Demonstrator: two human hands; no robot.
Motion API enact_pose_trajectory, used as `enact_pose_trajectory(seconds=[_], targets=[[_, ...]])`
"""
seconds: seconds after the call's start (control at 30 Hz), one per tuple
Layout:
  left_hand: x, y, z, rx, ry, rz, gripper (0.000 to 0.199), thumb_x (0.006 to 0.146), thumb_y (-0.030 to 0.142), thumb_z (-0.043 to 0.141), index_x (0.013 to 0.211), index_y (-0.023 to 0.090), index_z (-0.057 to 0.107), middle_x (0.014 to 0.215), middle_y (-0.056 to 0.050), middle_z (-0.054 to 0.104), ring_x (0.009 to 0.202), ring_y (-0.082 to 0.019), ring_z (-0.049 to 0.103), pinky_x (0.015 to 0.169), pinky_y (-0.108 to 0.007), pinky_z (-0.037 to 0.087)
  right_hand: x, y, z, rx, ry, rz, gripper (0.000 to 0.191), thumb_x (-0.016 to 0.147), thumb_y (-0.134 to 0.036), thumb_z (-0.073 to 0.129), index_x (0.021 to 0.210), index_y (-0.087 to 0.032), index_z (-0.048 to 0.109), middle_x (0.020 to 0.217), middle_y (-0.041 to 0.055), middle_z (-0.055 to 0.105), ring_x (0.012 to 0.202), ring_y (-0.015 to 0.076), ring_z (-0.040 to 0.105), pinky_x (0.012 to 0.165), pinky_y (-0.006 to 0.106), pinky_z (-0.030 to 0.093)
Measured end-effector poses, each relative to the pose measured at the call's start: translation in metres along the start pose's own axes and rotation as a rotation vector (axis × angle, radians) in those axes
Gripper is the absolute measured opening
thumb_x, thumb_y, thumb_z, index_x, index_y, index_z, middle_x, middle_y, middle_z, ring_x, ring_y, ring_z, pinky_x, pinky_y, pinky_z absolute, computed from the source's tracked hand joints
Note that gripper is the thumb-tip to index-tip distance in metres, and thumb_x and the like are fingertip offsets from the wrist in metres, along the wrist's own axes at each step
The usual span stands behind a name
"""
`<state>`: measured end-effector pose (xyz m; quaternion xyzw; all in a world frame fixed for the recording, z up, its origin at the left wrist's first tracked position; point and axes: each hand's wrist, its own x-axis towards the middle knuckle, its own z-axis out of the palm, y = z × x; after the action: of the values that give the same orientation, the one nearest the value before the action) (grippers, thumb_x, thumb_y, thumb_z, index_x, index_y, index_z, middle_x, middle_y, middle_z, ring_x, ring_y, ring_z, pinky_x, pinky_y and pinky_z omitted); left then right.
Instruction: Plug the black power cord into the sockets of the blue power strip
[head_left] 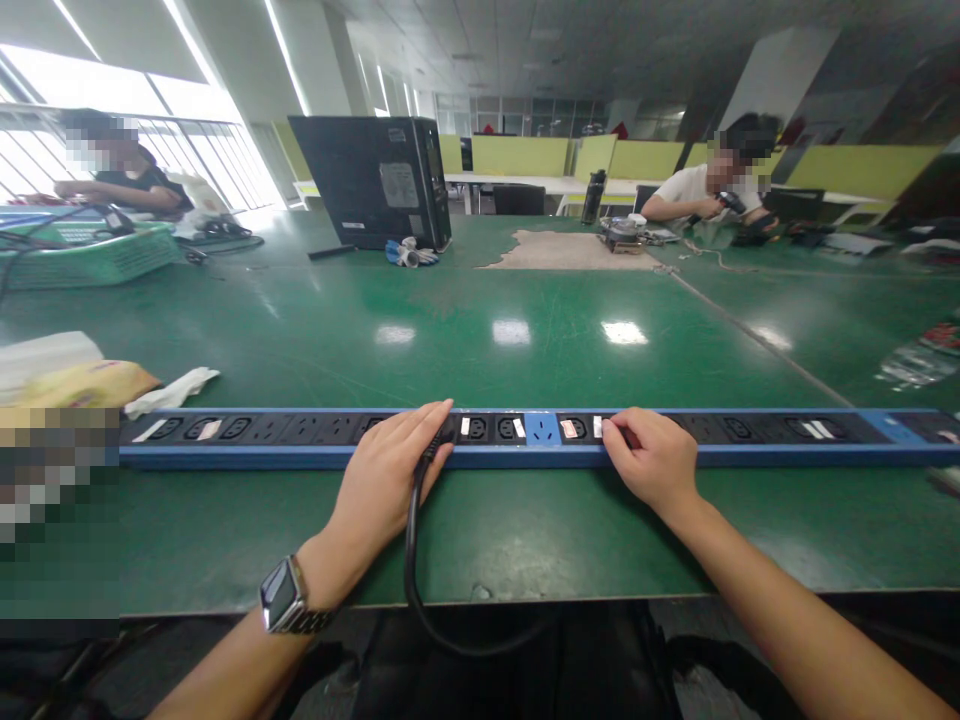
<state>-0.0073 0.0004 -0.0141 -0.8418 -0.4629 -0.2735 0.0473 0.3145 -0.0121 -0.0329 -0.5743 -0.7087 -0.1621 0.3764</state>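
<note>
Green glossy tabletop | power strip across | yellow partitions beyond

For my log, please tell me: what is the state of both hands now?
Left hand: closed on the black cable at its end.
Right hand: fingers curled at the power strip; grip cannot be told.

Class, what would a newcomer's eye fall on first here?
Probably the long blue power strip across the green table, with the left hand and right hand on it. Next, the black cable looping from the left hand past the table's near edge, and the computer case farther back, left of centre.
</note>
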Motion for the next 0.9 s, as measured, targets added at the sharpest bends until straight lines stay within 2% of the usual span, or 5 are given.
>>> enact_pose_trajectory(seconds=[0.13,0.27,0.47,0.7,0.9], targets=[[-0.004,-0.006,0.001,-0.028,0.012,0.025,0.055,0.092,0.035,0.051,0.144,0.023,0.037,0.134,-0.011,0.058,0.120,-0.026,0.055,0.102,-0.045,0.044,-0.001,0.000,0.002,-0.027,0.035,-0.015,0.024,0.086,-0.028,0.053,0.066,-0.019,0.062,0.061,-0.0002,0.061,0.058,0.0123,0.052,0.061,0.025,0.035],[0.005,-0.015,-0.003,-0.123,0.011,0.030,0.040,0.092,0.037,0.052,0.129,0.024,0.054,0.120,-0.008,0.066,0.109,-0.024,0.062,0.096,-0.042,0.049,-0.001,0.001,0.005,-0.048,0.033,-0.014,0.024,0.086,-0.028,0.052,0.066,-0.019,0.062,0.061,0.0001,0.061,0.060,0.0131,0.053,0.062,0.026,0.035],[0.047,-0.002,-0.015,-0.486,0.645,-0.329,0.040,0.096,0.043,0.042,0.128,0.021,0.054,0.112,-0.009,0.068,0.083,-0.015,0.068,0.065,-0.026,0.056,-0.002,0.002,0.005,-0.059,0.024,-0.012,0.024,0.085,-0.028,0.052,0.065,-0.019,0.062,0.061,0.0005,0.061,0.060,0.0137,0.054,0.063,0.027,0.036],[0.065,0.053,0.021,-0.394,0.111,0.028,0.034,0.092,0.038,0.054,0.120,0.019,0.062,0.101,-0.008,0.072,0.090,-0.019,0.067,0.079,-0.032,0.054,-0.002,0.002,0.006,-0.049,0.016,-0.007,0.023,0.085,-0.027,0.051,0.065,-0.020,0.062,0.062,0.0007,0.062,0.060,0.0135,0.053,0.064,0.027,0.035],[0.070,0.062,0.040,-0.282,-0.026,0.016,0.034,0.094,0.037,0.051,0.121,0.019,0.062,0.100,-0.008,0.071,0.090,-0.022,0.065,0.080,-0.037,0.052,-0.002,0.002,0.006,-0.061,0.009,-0.010,0.023,0.085,-0.027,0.052,0.065,-0.020,0.062,0.062,0.0010,0.062,0.061,0.0139,0.054,0.065,0.027,0.035]])
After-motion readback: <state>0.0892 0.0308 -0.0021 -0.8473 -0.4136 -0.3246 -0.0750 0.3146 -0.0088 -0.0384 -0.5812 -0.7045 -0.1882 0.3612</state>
